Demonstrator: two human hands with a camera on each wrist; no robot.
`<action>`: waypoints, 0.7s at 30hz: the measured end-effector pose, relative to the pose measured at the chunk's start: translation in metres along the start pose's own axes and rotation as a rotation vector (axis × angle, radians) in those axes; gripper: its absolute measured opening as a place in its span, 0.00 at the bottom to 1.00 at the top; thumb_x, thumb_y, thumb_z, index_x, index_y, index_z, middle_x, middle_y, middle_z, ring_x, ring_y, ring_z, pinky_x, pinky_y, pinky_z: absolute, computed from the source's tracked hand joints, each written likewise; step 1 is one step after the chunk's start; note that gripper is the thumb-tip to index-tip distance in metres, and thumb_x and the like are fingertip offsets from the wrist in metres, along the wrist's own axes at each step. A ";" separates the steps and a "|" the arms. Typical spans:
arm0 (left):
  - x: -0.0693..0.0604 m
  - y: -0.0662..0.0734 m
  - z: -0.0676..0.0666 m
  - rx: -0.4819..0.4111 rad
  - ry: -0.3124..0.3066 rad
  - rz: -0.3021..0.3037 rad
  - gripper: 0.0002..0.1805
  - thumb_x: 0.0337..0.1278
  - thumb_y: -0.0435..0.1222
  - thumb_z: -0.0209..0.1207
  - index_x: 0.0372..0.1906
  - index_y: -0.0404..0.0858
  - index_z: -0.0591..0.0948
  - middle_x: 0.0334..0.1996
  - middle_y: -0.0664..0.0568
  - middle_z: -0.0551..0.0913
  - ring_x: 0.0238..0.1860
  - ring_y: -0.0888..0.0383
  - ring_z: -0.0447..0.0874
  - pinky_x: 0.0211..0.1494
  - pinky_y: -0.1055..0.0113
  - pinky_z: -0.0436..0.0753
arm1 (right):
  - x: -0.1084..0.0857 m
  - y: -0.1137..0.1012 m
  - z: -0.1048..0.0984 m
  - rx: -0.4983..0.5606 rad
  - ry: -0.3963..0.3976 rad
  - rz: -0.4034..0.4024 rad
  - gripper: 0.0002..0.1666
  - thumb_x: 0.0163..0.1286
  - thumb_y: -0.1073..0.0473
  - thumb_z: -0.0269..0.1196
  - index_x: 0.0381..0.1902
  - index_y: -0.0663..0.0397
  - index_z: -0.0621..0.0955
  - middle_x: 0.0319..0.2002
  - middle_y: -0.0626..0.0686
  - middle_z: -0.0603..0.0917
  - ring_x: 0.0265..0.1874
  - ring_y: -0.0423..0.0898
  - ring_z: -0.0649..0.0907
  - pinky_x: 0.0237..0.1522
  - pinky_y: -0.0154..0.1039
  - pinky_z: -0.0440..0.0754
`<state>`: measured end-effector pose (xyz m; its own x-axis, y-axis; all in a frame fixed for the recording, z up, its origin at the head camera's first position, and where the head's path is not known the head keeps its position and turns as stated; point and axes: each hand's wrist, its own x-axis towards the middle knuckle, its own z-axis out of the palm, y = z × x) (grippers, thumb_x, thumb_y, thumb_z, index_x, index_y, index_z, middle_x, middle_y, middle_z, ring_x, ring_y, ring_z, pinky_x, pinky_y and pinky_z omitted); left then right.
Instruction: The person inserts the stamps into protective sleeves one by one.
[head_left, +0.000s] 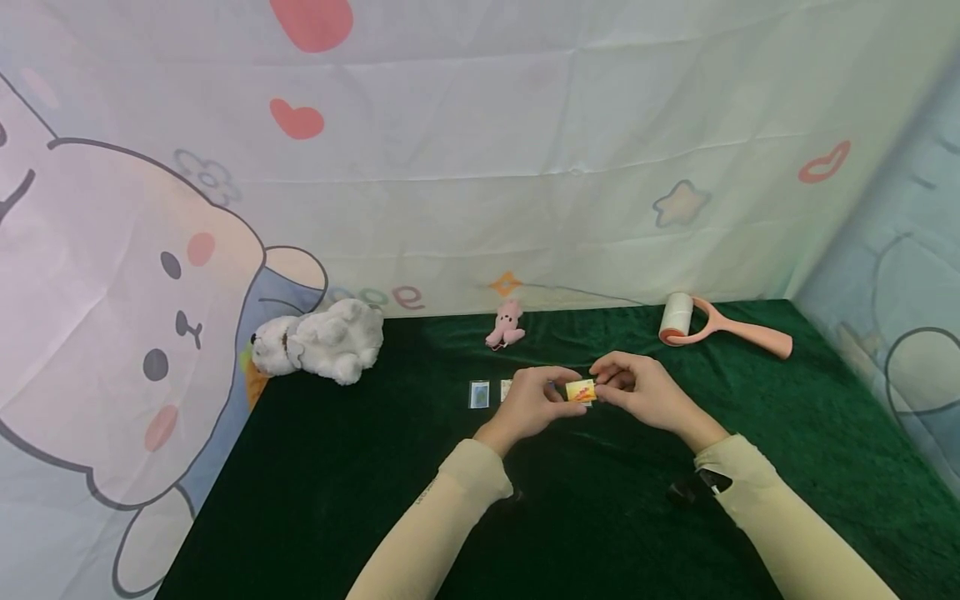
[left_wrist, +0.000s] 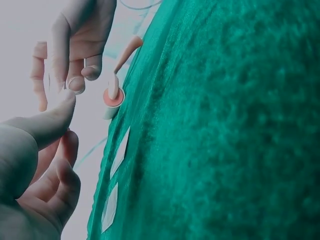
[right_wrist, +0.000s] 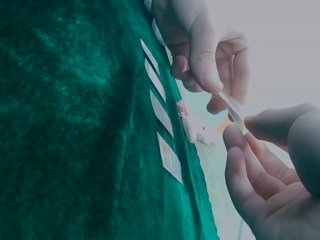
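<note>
A small yellow card (head_left: 581,391) with a red-orange picture is held up between the two hands. My left hand (head_left: 528,402) pinches its left edge between thumb and fingers. The right hand (head_left: 648,396) grips the opposite edge, seen closely in the right wrist view, where the thin card (right_wrist: 234,112) looks tilted. Beneath the hands, several cards lie in a row on the green cloth. The leftmost, a blue-pictured card (head_left: 479,394), shows fully in the head view, while the others are partly hidden there. One patterned card (right_wrist: 170,159) lies nearest in the right wrist view.
A pink plush toy (head_left: 506,323) stands at the back middle of the green cloth (head_left: 360,500). To the left lies a white plush animal (head_left: 322,342). A lint roller (head_left: 723,325) with a pink handle rests at the back right, before a printed curtain (head_left: 480,125).
</note>
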<state>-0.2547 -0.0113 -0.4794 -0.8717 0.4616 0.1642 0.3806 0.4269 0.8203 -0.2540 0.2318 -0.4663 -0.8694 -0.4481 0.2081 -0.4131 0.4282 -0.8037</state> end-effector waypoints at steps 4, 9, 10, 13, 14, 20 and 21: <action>0.002 0.001 0.002 -0.006 0.019 -0.019 0.24 0.58 0.41 0.77 0.59 0.44 0.87 0.46 0.56 0.85 0.33 0.64 0.83 0.32 0.70 0.83 | 0.000 0.001 0.000 0.029 0.000 0.004 0.12 0.79 0.62 0.63 0.56 0.60 0.82 0.44 0.57 0.86 0.38 0.58 0.88 0.39 0.38 0.88; 0.004 -0.001 0.005 -0.012 0.039 -0.025 0.23 0.59 0.43 0.76 0.58 0.44 0.87 0.44 0.57 0.86 0.32 0.64 0.83 0.31 0.69 0.83 | -0.001 0.002 0.000 0.046 0.013 -0.006 0.12 0.81 0.61 0.61 0.56 0.62 0.82 0.43 0.57 0.87 0.37 0.52 0.89 0.39 0.39 0.89; 0.005 0.000 0.006 -0.015 0.041 -0.023 0.23 0.59 0.43 0.76 0.58 0.44 0.87 0.44 0.56 0.86 0.32 0.64 0.83 0.30 0.69 0.83 | -0.001 0.002 0.000 0.040 0.016 -0.008 0.12 0.80 0.61 0.62 0.56 0.61 0.83 0.43 0.57 0.87 0.37 0.50 0.89 0.39 0.38 0.88; 0.005 0.000 0.008 -0.029 0.044 -0.021 0.23 0.59 0.42 0.76 0.58 0.43 0.87 0.43 0.56 0.86 0.31 0.65 0.83 0.29 0.69 0.83 | -0.002 0.002 0.000 0.026 0.024 -0.012 0.12 0.78 0.62 0.64 0.55 0.60 0.83 0.44 0.56 0.87 0.37 0.47 0.89 0.38 0.38 0.88; 0.005 0.001 0.008 -0.033 0.044 -0.022 0.23 0.59 0.42 0.77 0.58 0.42 0.87 0.43 0.56 0.86 0.31 0.65 0.83 0.30 0.69 0.83 | -0.002 0.002 -0.001 0.022 0.024 -0.014 0.12 0.77 0.63 0.65 0.55 0.60 0.83 0.45 0.56 0.87 0.37 0.47 0.89 0.38 0.37 0.87; 0.006 0.004 0.009 -0.099 0.045 -0.038 0.18 0.63 0.45 0.74 0.54 0.42 0.88 0.41 0.58 0.88 0.31 0.65 0.85 0.31 0.68 0.84 | -0.001 0.002 -0.001 0.018 0.018 -0.024 0.14 0.75 0.65 0.67 0.55 0.63 0.83 0.47 0.57 0.87 0.39 0.46 0.88 0.40 0.35 0.87; 0.007 0.004 0.009 -0.111 0.046 -0.037 0.17 0.65 0.45 0.72 0.53 0.42 0.88 0.40 0.58 0.88 0.31 0.64 0.86 0.32 0.68 0.84 | -0.001 0.002 -0.002 0.017 0.016 -0.024 0.14 0.75 0.65 0.67 0.55 0.62 0.83 0.47 0.57 0.87 0.39 0.46 0.88 0.40 0.35 0.87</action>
<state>-0.2564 0.0008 -0.4801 -0.8988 0.4099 0.1552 0.3132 0.3529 0.8817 -0.2543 0.2344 -0.4672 -0.8638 -0.4451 0.2363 -0.4292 0.4039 -0.8079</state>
